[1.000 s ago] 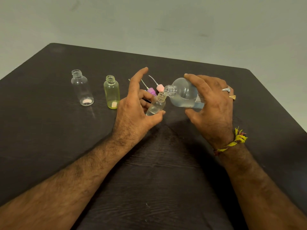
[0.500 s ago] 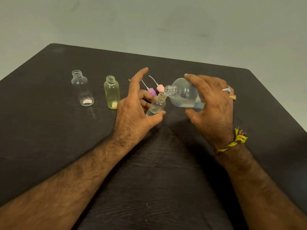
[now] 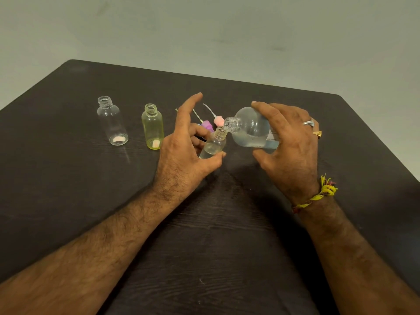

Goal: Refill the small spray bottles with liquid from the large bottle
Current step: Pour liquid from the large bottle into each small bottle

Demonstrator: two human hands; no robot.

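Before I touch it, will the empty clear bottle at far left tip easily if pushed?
Probably yes. The clear bottle stands upright, tall and narrow, and looks empty apart from a small pale piece at its bottom, so it is likely light. Its smooth round wall suggests it would roll once down.

On the table, two small bottles are standing left of centre. The left hand is holding a third small bottle mid-frame, its mouth meeting the large bottle, tilted in the right hand. Spray caps are lying just behind.
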